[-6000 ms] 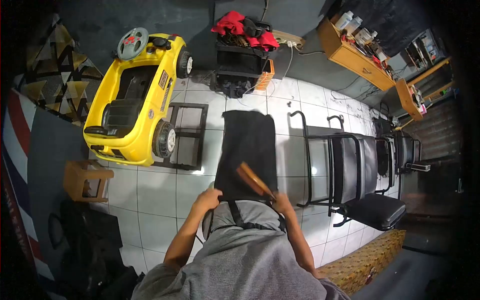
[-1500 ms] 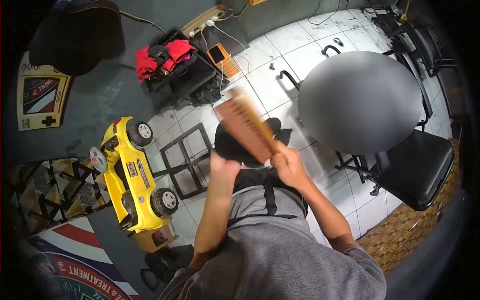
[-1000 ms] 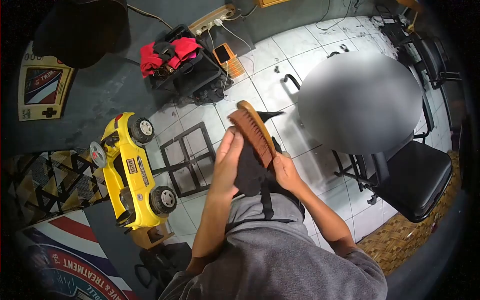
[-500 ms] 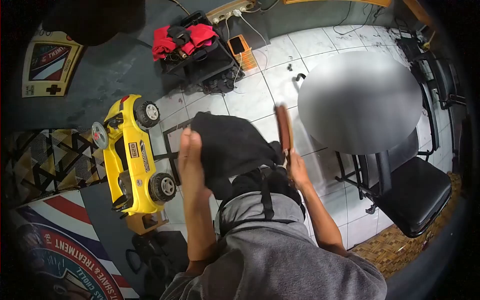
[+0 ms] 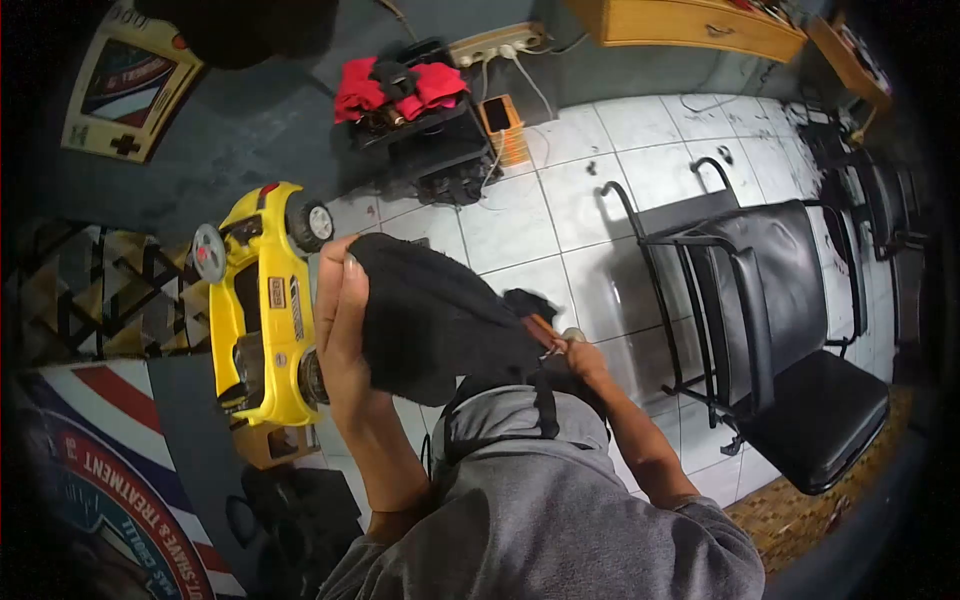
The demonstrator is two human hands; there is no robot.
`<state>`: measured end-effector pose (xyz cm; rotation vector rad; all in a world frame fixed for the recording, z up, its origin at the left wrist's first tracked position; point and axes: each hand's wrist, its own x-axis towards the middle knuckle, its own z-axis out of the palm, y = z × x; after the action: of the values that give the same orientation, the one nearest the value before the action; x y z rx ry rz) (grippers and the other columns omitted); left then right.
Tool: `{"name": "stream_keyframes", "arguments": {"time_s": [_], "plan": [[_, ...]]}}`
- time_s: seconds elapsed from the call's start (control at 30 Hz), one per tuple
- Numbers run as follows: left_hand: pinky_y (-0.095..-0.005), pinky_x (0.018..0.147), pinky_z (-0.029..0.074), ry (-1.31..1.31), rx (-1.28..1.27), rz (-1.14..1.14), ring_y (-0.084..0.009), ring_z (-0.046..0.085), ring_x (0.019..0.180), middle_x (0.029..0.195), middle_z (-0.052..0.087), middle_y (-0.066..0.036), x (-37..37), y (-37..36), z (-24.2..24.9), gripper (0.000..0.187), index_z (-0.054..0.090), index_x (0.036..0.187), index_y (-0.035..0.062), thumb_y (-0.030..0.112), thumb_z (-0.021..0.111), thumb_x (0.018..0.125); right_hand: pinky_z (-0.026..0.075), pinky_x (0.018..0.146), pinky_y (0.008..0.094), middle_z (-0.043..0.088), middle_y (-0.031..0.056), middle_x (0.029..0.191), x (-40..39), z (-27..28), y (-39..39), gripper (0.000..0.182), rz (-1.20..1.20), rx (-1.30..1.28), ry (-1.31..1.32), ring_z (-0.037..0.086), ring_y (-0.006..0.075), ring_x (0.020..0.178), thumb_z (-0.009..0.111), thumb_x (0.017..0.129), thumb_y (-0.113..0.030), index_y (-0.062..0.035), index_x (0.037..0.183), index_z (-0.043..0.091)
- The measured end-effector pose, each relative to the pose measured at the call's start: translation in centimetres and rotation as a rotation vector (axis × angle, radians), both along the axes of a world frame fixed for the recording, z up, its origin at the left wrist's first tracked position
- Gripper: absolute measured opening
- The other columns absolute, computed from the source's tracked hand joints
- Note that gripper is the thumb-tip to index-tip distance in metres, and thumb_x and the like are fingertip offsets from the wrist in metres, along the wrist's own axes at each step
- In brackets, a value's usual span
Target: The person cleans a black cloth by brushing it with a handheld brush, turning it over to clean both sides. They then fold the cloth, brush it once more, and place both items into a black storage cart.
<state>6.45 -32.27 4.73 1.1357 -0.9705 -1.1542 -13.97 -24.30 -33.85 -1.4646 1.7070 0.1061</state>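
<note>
My left hand [image 5: 345, 320] is raised on the left side, its fingers closed on the edge of a black cloth [image 5: 430, 310]. The cloth hangs in front of my body and stretches across to the right hand. My right hand [image 5: 582, 362] grips a wooden brush [image 5: 541, 331] by its handle, low at the right end of the cloth. Against the dark fabric only the brush's brown side shows; part of it is hidden by the cloth and fingers.
A yellow toy car [image 5: 265, 310] stands to the left. Ahead is a black cart [image 5: 435, 150] topped with red and black cloths [image 5: 400, 88]. At right, black chairs [image 5: 765, 290] stand on the white tiled floor [image 5: 510, 225]. A wooden drawer [image 5: 690, 32] juts from the wall.
The brush has swung from upright beside the cloth down against its right end. My left hand has shifted left with the cloth, and the view has tilted up a little.
</note>
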Motion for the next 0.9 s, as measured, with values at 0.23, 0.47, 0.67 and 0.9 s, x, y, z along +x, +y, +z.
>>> {"name": "stream_keyframes", "arguments": {"time_s": [0.23, 0.47, 0.67, 0.9], "plan": [[-0.0178, 0.076, 0.039, -0.092, 0.272, 0.222, -0.0046, 0.048, 0.081, 0.091, 0.053, 0.002, 1.8, -0.3, -0.1, 0.026, 0.054, 0.11, 0.0043, 0.023, 0.049, 0.093, 0.038, 0.039, 0.0305, 0.05, 0.0078, 0.055, -2.2, -1.6, -0.4, 0.066, -0.332, -0.223, -0.421, 0.049, 0.0166, 0.043, 0.033, 0.091, -0.059, 0.0, 0.071, 0.055], [-0.0187, 0.055, 0.032, -0.274, -0.041, -0.188, -0.001, 0.037, 0.065, 0.072, 0.042, 0.006, 0.5, -0.7, -3.5, 0.02, 0.048, 0.105, 0.0022, 0.02, 0.043, 0.097, 0.038, 0.05, 0.0293, 0.047, 0.0034, 0.06, 7.6, 23.7, -4.3, 0.055, -0.626, -0.388, -0.89, 0.045, 0.015, 0.052, 0.021, 0.098, -0.045, -0.0029, 0.074, 0.047], [-0.018, 0.057, 0.032, -0.248, -0.31, -0.053, -0.0023, 0.037, 0.067, 0.075, 0.042, 0.005, 3.2, -2.5, -2.7, 0.019, 0.048, 0.106, 0.0023, 0.018, 0.042, 0.097, 0.042, 0.059, 0.0394, 0.055, 0.0213, 0.069, 10.9, 17.9, -6.8, 0.037, -0.075, -0.527, -0.859, 0.051, 0.0312, 0.06, 0.035, 0.098, -0.028, 0.0028, 0.083, 0.05], [-0.0169, 0.065, 0.034, -0.027, -0.142, 0.291, -0.0004, 0.038, 0.074, 0.082, 0.045, 0.005, 9.4, -1.9, -1.2, 0.018, 0.051, 0.104, 0.0047, 0.02, 0.043, 0.097, 0.046, 0.072, 0.0532, 0.06, 0.03, 0.085, 6.2, 4.7, -3.8, 0.043, 0.043, -0.154, 0.063, 0.057, 0.0474, 0.085, 0.036, 0.094, -0.034, 0.0, 0.092, 0.061]]}}
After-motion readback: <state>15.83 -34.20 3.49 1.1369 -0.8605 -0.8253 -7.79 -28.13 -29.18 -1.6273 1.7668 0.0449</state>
